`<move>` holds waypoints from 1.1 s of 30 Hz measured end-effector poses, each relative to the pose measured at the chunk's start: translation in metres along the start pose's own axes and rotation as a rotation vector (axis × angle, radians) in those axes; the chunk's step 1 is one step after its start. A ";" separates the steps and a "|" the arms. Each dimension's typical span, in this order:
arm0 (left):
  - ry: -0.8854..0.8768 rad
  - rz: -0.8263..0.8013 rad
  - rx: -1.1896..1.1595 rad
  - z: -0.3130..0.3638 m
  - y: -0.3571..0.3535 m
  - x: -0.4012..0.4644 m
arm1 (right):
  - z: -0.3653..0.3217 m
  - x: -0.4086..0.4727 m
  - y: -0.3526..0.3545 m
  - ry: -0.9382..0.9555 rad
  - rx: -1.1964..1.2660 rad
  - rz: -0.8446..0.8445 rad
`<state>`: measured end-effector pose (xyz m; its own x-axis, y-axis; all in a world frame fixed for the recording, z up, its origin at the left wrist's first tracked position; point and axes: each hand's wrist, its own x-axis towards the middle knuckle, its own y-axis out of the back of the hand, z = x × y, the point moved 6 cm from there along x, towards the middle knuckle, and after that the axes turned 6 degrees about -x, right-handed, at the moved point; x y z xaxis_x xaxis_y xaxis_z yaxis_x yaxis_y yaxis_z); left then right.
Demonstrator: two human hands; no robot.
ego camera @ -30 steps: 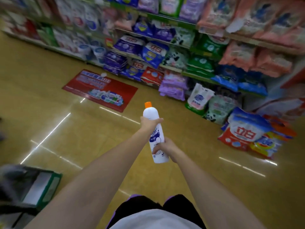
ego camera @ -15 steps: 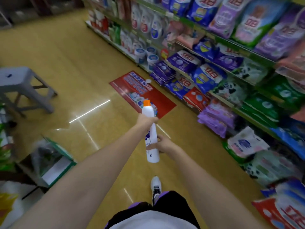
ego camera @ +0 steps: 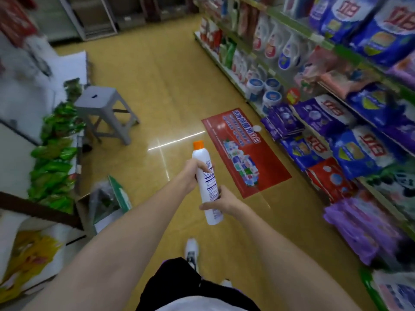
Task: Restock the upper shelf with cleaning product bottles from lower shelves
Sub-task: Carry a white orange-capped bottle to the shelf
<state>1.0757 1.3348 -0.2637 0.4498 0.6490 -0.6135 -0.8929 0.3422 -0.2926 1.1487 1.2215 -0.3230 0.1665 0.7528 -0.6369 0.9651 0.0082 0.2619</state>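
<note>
I hold a tall white cleaning bottle (ego camera: 207, 182) with an orange cap out in front of me, upright and slightly tilted, above the aisle floor. My left hand (ego camera: 193, 173) grips its upper half from the left. My right hand (ego camera: 221, 202) wraps round its lower half from the right. The shelf unit (ego camera: 323, 44) with green edge strips runs along the right side, stocked with detergent bottles (ego camera: 285, 50) further down the aisle and bags of washing powder (ego camera: 359, 151) nearer me.
A grey plastic stool (ego camera: 105, 108) stands at the left of the aisle. An open carton (ego camera: 107, 200) lies on the floor beside a low display of green packets (ego camera: 54, 153). A red floor sticker (ego camera: 244, 151) lies ahead on the yellow floor.
The view has swung left down the aisle, bringing the stool and far detergent bottles into sight. Both hands keep their grip on the bottle, whose back label now faces me.
</note>
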 end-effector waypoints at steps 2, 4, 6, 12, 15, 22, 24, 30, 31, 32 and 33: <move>-0.001 0.040 -0.055 0.016 0.013 0.024 | -0.019 0.024 0.004 0.017 -0.047 -0.029; -0.003 0.063 -0.074 0.034 0.022 0.050 | -0.037 0.050 0.011 0.025 -0.081 -0.033; -0.001 0.082 -0.071 0.055 0.028 0.081 | -0.056 0.078 0.020 0.020 -0.096 -0.043; 0.085 0.023 0.041 0.123 0.033 0.189 | -0.125 0.165 0.057 -0.016 -0.058 -0.094; 0.058 0.095 0.116 0.162 0.035 0.239 | -0.162 0.203 0.075 -0.057 -0.002 -0.103; 0.091 0.043 0.037 0.233 0.039 0.318 | -0.230 0.272 0.104 -0.100 0.333 -0.289; 0.071 0.024 0.037 0.251 0.038 0.340 | -0.245 0.293 0.119 -0.096 0.387 -0.327; 0.017 0.115 0.108 0.311 0.019 0.420 | -0.280 0.373 0.176 -0.106 0.414 -0.378; -0.002 0.136 0.112 0.325 0.012 0.435 | -0.289 0.390 0.190 -0.100 0.404 -0.369; -0.021 0.147 0.114 0.339 0.004 0.451 | -0.298 0.407 0.205 -0.089 0.388 -0.360; -0.040 0.156 0.118 0.353 -0.005 0.467 | -0.307 0.425 0.221 -0.074 0.369 -0.349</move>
<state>1.2973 1.8759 -0.2894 0.3092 0.7257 -0.6146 -0.9442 0.3115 -0.1071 1.3709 1.7457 -0.3132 -0.1772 0.6977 -0.6941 0.9707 0.0078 -0.2400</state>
